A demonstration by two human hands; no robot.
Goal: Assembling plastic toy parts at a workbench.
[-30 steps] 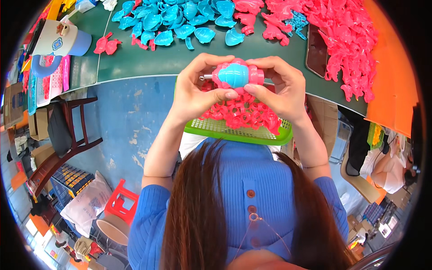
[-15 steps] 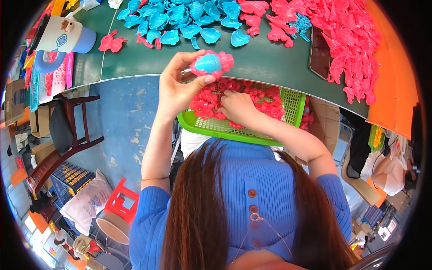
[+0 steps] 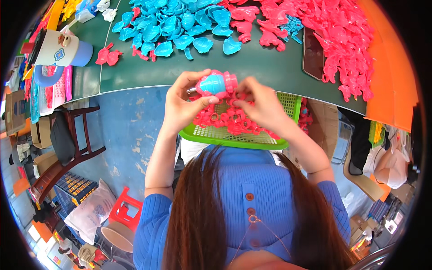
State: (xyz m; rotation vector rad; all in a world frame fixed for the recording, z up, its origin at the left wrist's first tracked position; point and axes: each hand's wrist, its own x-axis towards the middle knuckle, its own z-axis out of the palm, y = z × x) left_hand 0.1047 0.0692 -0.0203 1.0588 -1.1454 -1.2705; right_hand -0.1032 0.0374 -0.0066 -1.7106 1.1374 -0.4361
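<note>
My left hand (image 3: 186, 99) is closed on a pink-and-blue plastic toy (image 3: 212, 84), held above the basket at the table's front edge. A silvery metal rod sticks out of the toy's left end; its pink neck points right. Just right of that neck is my right hand (image 3: 263, 105), fingers pinched together and slightly blurred. Pink shows at its fingertips, but I cannot make out what it holds. Below both hands, a green plastic basket (image 3: 234, 143) on my lap contains many small pink ring-shaped parts (image 3: 229, 120).
Blue shell-shaped parts (image 3: 168, 24) are heaped on the green table (image 3: 135, 74). A large pile of pink parts (image 3: 346, 49) lies at the right, beside a dark phone (image 3: 313, 54). A white-and-blue mug (image 3: 63, 49) stands at left, and a red stool (image 3: 126, 209) is on the floor.
My right hand has come up out of the pink parts in the basket to beside the toy's neck. My left hand, still holding the toy, has moved slightly lower.
</note>
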